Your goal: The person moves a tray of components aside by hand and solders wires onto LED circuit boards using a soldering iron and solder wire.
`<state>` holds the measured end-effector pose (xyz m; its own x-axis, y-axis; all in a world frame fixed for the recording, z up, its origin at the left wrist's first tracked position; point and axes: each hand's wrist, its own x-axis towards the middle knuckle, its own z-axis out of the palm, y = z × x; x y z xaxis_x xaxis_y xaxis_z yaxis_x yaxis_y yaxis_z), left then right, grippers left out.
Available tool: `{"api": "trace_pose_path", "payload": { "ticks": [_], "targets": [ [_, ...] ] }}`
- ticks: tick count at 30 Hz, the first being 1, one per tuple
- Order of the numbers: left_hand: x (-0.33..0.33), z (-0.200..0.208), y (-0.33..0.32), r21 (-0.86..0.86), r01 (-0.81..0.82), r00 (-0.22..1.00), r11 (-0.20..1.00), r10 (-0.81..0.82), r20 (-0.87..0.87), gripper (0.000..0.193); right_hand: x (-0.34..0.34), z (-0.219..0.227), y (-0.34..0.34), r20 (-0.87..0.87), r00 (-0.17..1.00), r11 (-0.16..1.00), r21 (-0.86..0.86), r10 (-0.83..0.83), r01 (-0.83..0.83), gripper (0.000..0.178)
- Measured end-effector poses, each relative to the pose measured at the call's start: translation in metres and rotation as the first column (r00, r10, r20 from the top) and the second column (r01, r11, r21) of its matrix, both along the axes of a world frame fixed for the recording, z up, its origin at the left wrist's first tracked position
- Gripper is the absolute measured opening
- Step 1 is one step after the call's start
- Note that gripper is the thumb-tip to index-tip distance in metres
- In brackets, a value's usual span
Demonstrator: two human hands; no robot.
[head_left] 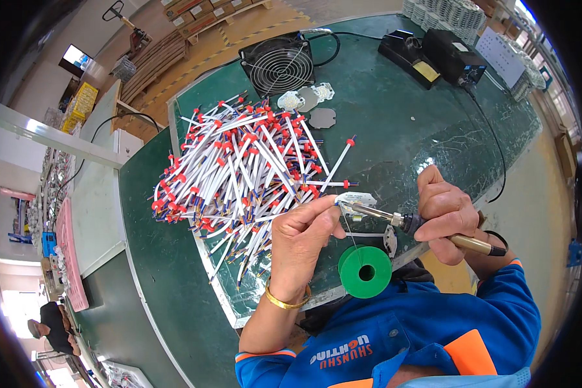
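In my right hand (pixel 447 213) is a soldering iron (pixel 477 246), its fingers wrapped round the handle. The iron's metal tip points left, at a small white circuit board (pixel 362 196) on the table. My left hand (pixel 304 234) is closed in a pinch beside the tip. A thin strand of solder wire rises to its fingertips from a green solder spool (pixel 365 271) near the table's front edge. The exact grip at the fingertips is partly hidden. Just beyond my left hand lies a large heap of white cables (pixel 239 165) with red collars and bare coloured ends.
A black fan (pixel 277 64) with a wire grille stands behind the heap, several small boards (pixel 307 98) beside it. At the far right are a soldering station (pixel 452 55) and an iron stand (pixel 409 58). A black cord (pixel 491 129) runs along the right. Another person (pixel 53 326) is at far left.
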<state>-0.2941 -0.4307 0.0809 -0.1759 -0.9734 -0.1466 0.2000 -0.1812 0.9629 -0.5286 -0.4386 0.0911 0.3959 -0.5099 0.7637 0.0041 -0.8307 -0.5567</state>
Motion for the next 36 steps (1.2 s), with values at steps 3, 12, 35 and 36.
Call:
{"api": "trace_pose_path", "payload": {
  "ticks": [3, 12, 35, 36],
  "targets": [
    [-0.001, 0.000, 0.001, -0.003, -0.037, 0.999, 0.999, 0.037, -0.028, 0.025, 0.001, -0.001, 0.000, -0.004, 1.000, 1.000, -0.001, -0.001, 0.001, 0.027],
    [0.000, -0.002, 0.002, -0.036, -0.033, 0.999, 0.999, 0.032, -0.031, 0.025, 0.004, 0.000, 0.000, -0.049, 0.998, 0.999, -0.032, -0.035, 0.033, 0.028],
    [-0.005, -0.003, -0.004, 0.139, 0.150, 0.984, 0.979, -0.134, -0.119, 0.024, 0.034, -0.011, -0.010, -0.116, 0.947, 0.954, -0.016, -0.300, 0.300, 0.029],
    [-0.004, -0.003, -0.006, 0.142, 0.153, 0.984, 0.978, -0.137, -0.117, 0.024, 0.033, -0.011, -0.011, -0.095, 0.957, 0.959, 0.037, -0.275, 0.279, 0.026]
  ]
}}
